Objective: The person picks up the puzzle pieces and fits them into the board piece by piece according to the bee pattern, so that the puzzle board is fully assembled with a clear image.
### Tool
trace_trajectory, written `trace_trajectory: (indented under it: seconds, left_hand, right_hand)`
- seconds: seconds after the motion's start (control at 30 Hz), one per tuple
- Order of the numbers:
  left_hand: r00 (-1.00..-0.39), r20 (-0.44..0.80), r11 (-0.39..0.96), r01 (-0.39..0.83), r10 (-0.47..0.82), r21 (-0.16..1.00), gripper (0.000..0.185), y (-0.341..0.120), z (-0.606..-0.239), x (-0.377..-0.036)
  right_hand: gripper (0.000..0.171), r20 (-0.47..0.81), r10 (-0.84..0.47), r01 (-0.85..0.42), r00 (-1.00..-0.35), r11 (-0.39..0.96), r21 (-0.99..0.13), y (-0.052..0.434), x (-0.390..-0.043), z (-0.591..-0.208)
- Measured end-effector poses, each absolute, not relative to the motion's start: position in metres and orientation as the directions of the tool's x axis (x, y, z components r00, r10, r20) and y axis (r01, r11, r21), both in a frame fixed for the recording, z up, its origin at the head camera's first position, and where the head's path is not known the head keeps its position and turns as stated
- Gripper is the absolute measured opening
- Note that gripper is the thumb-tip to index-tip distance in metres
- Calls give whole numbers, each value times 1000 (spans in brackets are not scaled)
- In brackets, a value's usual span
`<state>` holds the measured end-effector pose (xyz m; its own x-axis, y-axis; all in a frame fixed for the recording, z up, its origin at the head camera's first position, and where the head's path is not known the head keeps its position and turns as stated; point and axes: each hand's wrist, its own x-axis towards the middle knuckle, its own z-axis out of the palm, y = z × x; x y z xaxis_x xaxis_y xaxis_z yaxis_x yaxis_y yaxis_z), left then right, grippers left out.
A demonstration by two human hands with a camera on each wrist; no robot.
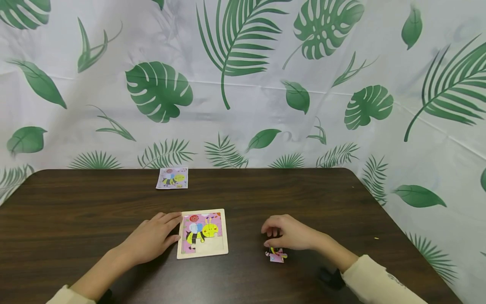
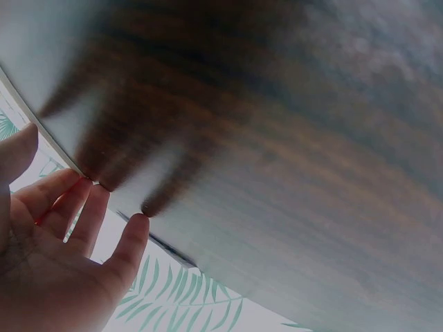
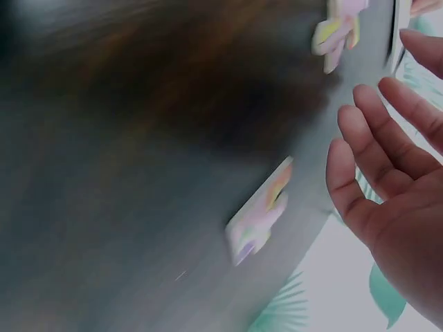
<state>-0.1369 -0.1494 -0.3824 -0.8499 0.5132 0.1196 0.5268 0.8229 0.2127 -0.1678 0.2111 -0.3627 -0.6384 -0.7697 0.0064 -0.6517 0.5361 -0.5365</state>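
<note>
A square jigsaw puzzle in a pale wooden tray (image 1: pixel 203 256) lies mid-table in the head view. Its pieces form a yellow and black bee on pink, and bare wood shows at the lower right. My left hand (image 1: pixel 153 238) rests at the tray's left edge, thumb and fingertips touching it, fingers nearly straight. To the right of the tray, my right hand (image 1: pixel 292 232) hovers low with relaxed, slightly bent fingers. Just below its thumb lies a puzzle piece (image 1: pixel 278 256). The right wrist view shows one puzzle piece (image 3: pixel 259 216) and another piece (image 3: pixel 338 31) on the table, apart from the fingers.
A small bee picture card (image 1: pixel 172 178) lies near the back edge of the dark wooden table (image 1: pixel 243 194). Behind it hangs a white cloth (image 1: pixel 243 118) printed with green leaves, which also runs along the right side.
</note>
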Motion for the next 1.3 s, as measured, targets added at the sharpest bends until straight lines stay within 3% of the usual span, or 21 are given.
trace_trajectory:
  seconds: [0.3, 0.57, 1.3]
  left_hand:
    - [-852, 113, 826, 523, 511, 213, 46, -150, -382, -136]
    - [-854, 107, 824, 520, 510, 223, 46, -150, -382, -135]
    - [-848, 124, 820, 530, 515, 214, 45, -149, -383, -136]
  right_hand:
    - [15, 1, -747, -630, -665, 561, -536, 238, -149, -366]
    - [20, 50, -712, -662, -701, 623, -416, 240, -137, -373]
    - [20, 90, -721, -701, -687, 626, -342, 237, -133, -375]
